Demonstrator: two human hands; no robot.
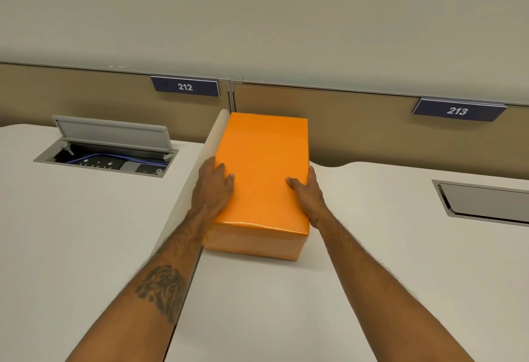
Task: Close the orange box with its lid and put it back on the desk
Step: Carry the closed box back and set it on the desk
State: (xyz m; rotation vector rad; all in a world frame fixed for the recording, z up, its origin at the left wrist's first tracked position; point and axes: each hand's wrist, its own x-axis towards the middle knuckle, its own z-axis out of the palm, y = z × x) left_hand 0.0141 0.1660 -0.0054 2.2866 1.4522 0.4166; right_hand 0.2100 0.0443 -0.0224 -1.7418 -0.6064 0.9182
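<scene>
An orange box [254, 243] stands on the white desk [372, 261] in the middle of the view, with its orange lid [262, 167] seated on top. My left hand [213, 187] clasps the lid's left edge, thumb resting on the top. On the right edge my right hand [307, 193] holds the lid the same way, fingers down the side. The box's base rests on the desk near the seam between two desks.
A second white desk [71, 233] lies to the left with an open cable hatch [108, 150] showing blue cables. A closed hatch [483, 203] is at the right. Tan partition panels with signs 212 [185, 86] and 213 [457, 110] stand behind.
</scene>
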